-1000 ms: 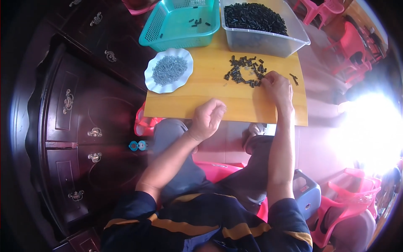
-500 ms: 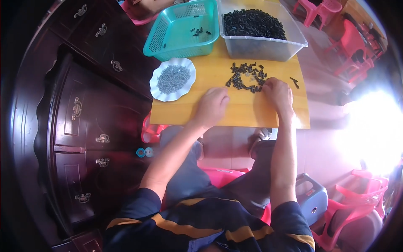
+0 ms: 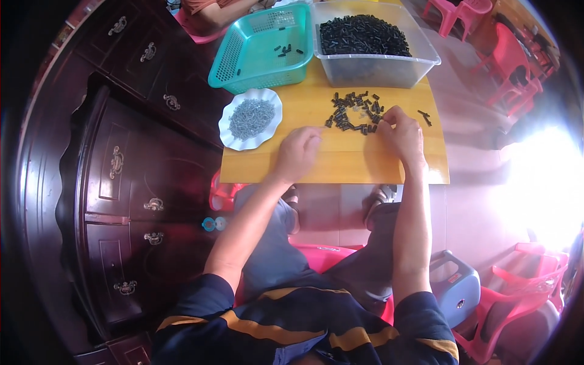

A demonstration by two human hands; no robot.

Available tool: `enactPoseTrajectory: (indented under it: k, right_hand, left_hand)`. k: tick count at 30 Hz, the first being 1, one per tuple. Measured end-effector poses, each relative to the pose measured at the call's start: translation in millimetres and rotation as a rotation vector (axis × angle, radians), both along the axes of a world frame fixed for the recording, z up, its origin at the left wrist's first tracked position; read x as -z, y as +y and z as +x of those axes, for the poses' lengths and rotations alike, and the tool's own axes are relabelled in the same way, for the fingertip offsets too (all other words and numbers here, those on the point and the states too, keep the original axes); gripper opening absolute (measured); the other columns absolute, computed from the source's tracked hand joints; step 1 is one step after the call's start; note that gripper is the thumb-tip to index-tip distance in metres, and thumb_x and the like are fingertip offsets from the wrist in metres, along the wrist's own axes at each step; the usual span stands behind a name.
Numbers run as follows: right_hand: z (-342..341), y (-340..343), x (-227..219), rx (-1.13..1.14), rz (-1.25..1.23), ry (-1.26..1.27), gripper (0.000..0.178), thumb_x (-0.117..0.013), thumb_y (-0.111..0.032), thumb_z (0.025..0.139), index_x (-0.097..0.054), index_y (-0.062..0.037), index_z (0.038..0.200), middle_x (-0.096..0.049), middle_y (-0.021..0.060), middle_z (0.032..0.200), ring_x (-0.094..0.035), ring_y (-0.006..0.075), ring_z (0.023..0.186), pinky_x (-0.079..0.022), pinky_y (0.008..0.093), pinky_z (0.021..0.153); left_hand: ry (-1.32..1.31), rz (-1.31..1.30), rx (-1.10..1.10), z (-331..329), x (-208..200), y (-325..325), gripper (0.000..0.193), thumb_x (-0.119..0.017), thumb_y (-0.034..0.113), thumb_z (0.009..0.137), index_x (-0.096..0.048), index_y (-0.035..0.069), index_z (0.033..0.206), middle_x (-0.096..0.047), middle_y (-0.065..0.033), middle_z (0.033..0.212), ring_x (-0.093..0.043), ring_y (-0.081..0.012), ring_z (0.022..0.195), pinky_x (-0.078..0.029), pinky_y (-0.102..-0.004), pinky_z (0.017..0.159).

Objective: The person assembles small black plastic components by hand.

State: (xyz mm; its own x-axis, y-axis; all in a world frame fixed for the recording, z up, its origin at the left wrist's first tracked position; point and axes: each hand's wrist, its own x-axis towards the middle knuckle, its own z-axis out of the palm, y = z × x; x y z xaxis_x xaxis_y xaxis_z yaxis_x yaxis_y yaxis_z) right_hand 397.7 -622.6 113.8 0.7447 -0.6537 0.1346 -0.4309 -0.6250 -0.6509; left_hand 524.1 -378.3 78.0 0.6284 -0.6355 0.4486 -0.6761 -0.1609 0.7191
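A loose ring of short black tube-shaped pieces (image 3: 348,126) lies on the yellow tabletop, with a few pale bits in its middle. My right hand (image 3: 403,135) is at the ring's right edge, thumb and forefinger brought together in a pinch among the pieces. What sits between those fingertips is too small to make out. To the left, my left hand (image 3: 298,153) hovers over the front of the table with its fingers curled in; whatever they hold is hidden. Beside it stands a white scalloped plate (image 3: 233,141) heaped with small clear or silvery pieces (image 3: 251,118).
Behind the plate, a green perforated basket (image 3: 258,78) holds a few black pieces. A translucent bin (image 3: 377,70) piled with black pieces stands to its right. Two black pieces (image 3: 425,117) lie near the right table edge. Another person's arm (image 3: 228,12) shows beyond the basket.
My left hand has drawn slightly left and its fingers have shifted. My right hand's fingers have moved a little at the ring's edge. Another person's arm has come into view at the top.
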Motion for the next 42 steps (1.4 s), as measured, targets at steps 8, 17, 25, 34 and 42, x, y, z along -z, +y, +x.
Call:
enactPoseTrajectory:
  k: [8, 17, 25, 34, 42]
  right_hand:
    - [3.3, 1.8, 0.1, -0.061, 0.241, -0.323, 0.018, -0.071, -0.017, 0.089, -0.066, -0.0070, 0.103, -0.075, 0.0071, 0.088, -0.072, 0.0193, 0.075, -0.056, 0.0352, 0.073]
    - [2.9, 4.1, -8.3, -0.256, 0.702, -0.487, 0.016, -0.065, -0.011, 0.098, -0.063, -0.0060, 0.113, -0.069, 0.0014, 0.097, -0.062, 0.0082, 0.078, -0.051, 0.0231, 0.071]
    - [2.1, 16.7, -11.5, -0.453, 0.864, -0.467, 0.017, -0.067, -0.011, 0.098, -0.063, -0.0077, 0.114, -0.065, -0.0024, 0.095, -0.059, 0.0053, 0.085, -0.049, 0.0225, 0.072]
    - [7.4, 26.5, -3.2, -0.638, 0.867, -0.385, 0.020, -0.070, -0.011, 0.097, -0.066, -0.0061, 0.116, -0.066, -0.0036, 0.100, -0.060, 0.0050, 0.091, -0.050, 0.0222, 0.076]
    - [7.9, 28.8, -3.6, -0.659, 0.875, -0.362, 0.021, -0.070, -0.013, 0.098, -0.068, -0.0040, 0.116, -0.068, -0.0015, 0.103, -0.061, 0.0056, 0.092, -0.051, 0.0234, 0.077]
  left_hand:
    - [0.042, -0.036, 0.002, -0.7, -0.2, 3.0, 0.013, -0.060, 0.012, 0.096, -0.064, 0.000, 0.100, -0.069, -0.0196, 0.094, -0.066, -0.0386, 0.091, -0.052, -0.0432, 0.080]
    - [0.089, -0.011, -0.009, -9.6, -19.2, -0.8, 0.011, -0.062, 0.011, 0.096, -0.065, 0.000, 0.098, -0.069, -0.0191, 0.088, -0.068, -0.0356, 0.084, -0.052, -0.0388, 0.075]
    - [0.333, -0.114, 0.118, -18.1, -12.1, -13.2, 0.010, -0.062, 0.008, 0.101, -0.066, -0.001, 0.102, -0.070, -0.0005, 0.089, -0.060, -0.0051, 0.077, -0.050, -0.0226, 0.069]
    - [0.246, -0.145, 0.091, -18.3, -55.3, -30.1, 0.011, -0.066, 0.008, 0.095, -0.068, -0.001, 0.102, -0.073, -0.0099, 0.089, -0.071, -0.0156, 0.082, -0.055, -0.0307, 0.075]
    - [0.007, -0.135, 0.101, -17.1, -65.7, -34.3, 0.010, -0.071, 0.004, 0.088, -0.068, 0.002, 0.098, -0.070, -0.0120, 0.087, -0.069, -0.0265, 0.078, -0.055, -0.0351, 0.070]
